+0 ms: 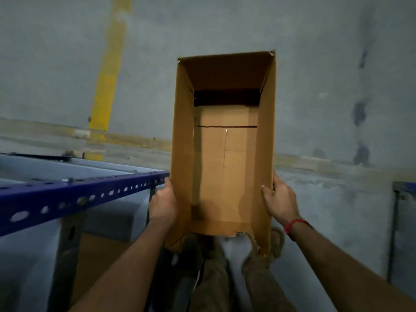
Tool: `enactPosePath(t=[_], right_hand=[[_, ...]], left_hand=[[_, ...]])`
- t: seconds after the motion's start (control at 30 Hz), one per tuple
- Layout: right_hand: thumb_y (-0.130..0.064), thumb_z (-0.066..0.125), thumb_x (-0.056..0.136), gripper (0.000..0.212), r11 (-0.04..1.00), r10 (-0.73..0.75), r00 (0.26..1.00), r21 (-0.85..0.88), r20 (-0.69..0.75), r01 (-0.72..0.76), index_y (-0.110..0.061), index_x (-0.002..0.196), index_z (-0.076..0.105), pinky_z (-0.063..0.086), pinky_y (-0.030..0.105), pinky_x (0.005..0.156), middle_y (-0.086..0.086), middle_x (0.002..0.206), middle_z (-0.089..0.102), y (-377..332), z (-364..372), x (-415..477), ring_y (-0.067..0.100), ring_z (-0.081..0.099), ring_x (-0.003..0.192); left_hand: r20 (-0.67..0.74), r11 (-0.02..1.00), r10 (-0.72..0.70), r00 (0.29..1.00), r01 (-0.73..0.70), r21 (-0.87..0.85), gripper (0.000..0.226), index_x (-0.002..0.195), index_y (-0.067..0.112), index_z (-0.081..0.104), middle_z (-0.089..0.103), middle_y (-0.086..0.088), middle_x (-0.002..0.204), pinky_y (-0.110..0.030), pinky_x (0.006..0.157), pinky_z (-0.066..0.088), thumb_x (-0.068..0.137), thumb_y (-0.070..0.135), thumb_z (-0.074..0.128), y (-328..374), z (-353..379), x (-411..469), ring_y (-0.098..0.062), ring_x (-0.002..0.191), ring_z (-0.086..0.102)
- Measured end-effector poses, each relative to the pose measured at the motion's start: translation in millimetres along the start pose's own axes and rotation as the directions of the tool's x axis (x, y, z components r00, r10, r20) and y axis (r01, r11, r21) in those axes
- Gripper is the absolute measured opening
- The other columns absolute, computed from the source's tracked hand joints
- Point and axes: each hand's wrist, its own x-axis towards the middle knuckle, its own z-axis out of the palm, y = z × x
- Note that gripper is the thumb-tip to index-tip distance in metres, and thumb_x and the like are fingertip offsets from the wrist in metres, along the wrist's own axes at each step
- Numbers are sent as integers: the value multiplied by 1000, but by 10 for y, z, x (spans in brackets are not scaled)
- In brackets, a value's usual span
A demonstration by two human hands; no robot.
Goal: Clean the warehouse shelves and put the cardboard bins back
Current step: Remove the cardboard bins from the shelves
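Risky bit imo: the empty cardboard bin point(225, 165) has a torn near corner point(251, 238), and it's held in mid-air just beside the blue shelf rail point(78, 195). If the person squeezes too hard, that wall could rip further. Left hand point(163, 203) grips the left wall from outside; right hand point(279, 199) pinches the right wall, thumb inside.

The cardboard bin point(225, 158) is plain brown board, matt, creased on its bottom flaps and torn and frayed along its near edge. On the left, the shelf rail point(78, 195) is metal painted deep blue with a slight sheen. The floor point(326, 64) looks like rough, matt grey concrete, stained dark at right, with a worn yellow painted stripe point(110, 70). A red thread band point(295, 225) circles the right wrist.
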Motion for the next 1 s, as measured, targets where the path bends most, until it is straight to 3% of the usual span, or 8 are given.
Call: enactPosePath(t=[0.33, 0.43, 0.53, 0.57, 0.67, 0.73, 0.87, 1.0], right_hand=[[-21, 51, 98, 52, 1000, -4, 999, 2, 45, 4, -23, 149, 38, 53, 42, 88, 14, 115, 69, 111, 889, 756, 38, 63, 102], [-27, 53, 98, 59, 995, 7, 994, 100, 107, -18, -25, 153, 31, 51, 47, 99, 9, 128, 65, 103, 1022, 888, 31, 61, 116], [-20, 59, 96, 68, 961, 18, 975, 267, 222, -78, -26, 154, 25, 45, 35, 106, -1, 138, 55, 54, 1091, 876, 16, 54, 120], [-19, 62, 95, 72, 952, 28, 964, 288, 265, -107, -25, 155, 23, 44, 33, 105, -3, 139, 53, 58, 1104, 843, 15, 53, 120], [-30, 68, 91, 92, 935, 91, 943, 300, 319, -191, -25, 159, 5, 43, 44, 110, 3, 154, 42, 122, 1077, 723, 25, 49, 134], [-27, 65, 94, 92, 933, 117, 947, 293, 299, -208, -22, 159, 0, 41, 47, 112, 8, 158, 34, 150, 999, 627, 30, 43, 139], [-24, 61, 97, 83, 942, 88, 974, 302, 209, -150, -20, 159, 6, 37, 45, 115, 11, 159, 31, 107, 774, 291, 29, 38, 142], [-21, 61, 97, 78, 921, 86, 984, 364, 157, -139, -18, 159, 14, 36, 41, 115, 9, 158, 34, 22, 503, -135, 27, 39, 142]], left_hand=[[-75, 994, -63, 995, 69, 83, 47, 141, 10, 37, 62, -15, 117, -31, 82, 53, 97, 0, 50, -92, 598, 753, -25, 104, 67], [16, 997, -36, 999, 37, -64, 68, 156, 12, 21, 47, -15, 144, -41, 103, 48, 96, 6, 55, -102, 695, 860, -29, 127, 54], [103, 958, 21, 994, 10, -287, 80, 158, 19, 17, 38, -8, 155, -52, 116, 35, 93, 18, 64, -35, 745, 871, -28, 143, 38], [128, 951, 27, 991, 14, -310, 83, 158, 20, 15, 32, -6, 160, -53, 119, 30, 92, 19, 66, -8, 748, 854, -28, 147, 31], [191, 939, 5, 982, 61, -338, 89, 159, 23, 10, 23, -4, 164, -55, 120, 26, 92, 21, 67, 45, 721, 792, -27, 150, 23], [217, 929, 13, 976, 68, -364, 89, 159, 26, 9, 29, -4, 162, -55, 119, 29, 92, 20, 67, 77, 660, 729, -27, 148, 29], [244, 901, 91, 966, 25, -433, 82, 159, 30, 13, 44, -4, 152, -50, 114, 38, 95, 20, 64, 238, 471, 461, -25, 138, 44], [199, 867, 169, 965, -49, -495, 75, 158, 29, 21, 36, -1, 158, -48, 117, 35, 96, 18, 62, 431, 308, 44, -25, 144, 36]])
